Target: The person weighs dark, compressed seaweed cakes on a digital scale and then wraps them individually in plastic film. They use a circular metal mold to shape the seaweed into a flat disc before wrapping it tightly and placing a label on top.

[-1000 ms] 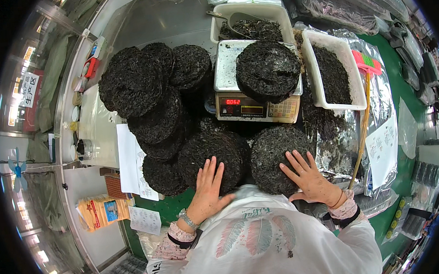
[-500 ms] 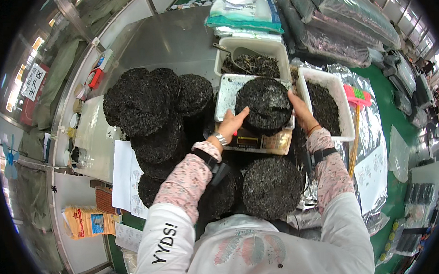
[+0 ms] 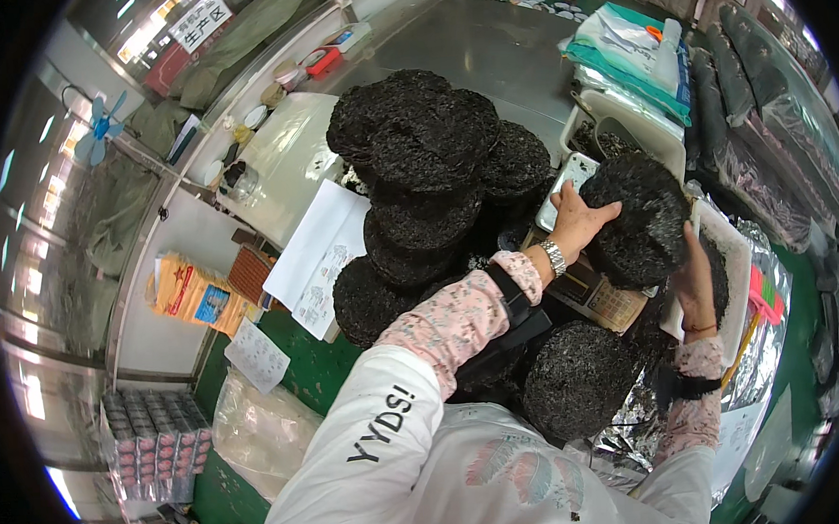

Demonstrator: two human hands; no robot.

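Note:
A round, black, flaky cake of what looks like dried seaweed (image 3: 638,220) is gripped between my two hands. On its left edge lies my left hand (image 3: 582,222), thumb pressed to the cake's face. My right hand (image 3: 694,283) closes on the opposite edge, its fingers partly hidden. Beneath the cake is a weighing scale (image 3: 604,301) with a pale tray (image 3: 573,182), mostly covered by it. Left of the scale rises a pile of similar black cakes (image 3: 423,135). Another such cake (image 3: 574,377) lies close to my body.
Behind the scale stands a white bin (image 3: 667,137) with a scoop (image 3: 612,134) and dark flakes. A second white bin (image 3: 735,248) is right of my right hand, near a pink brush (image 3: 765,296). Paper sheets (image 3: 321,252) lie left; wrapped bundles (image 3: 750,121) fill the far right.
My view has swung left, so the bench appears farther right. The cake has shifted off the tray's middle toward the right, looking raised from it, still between both hands.

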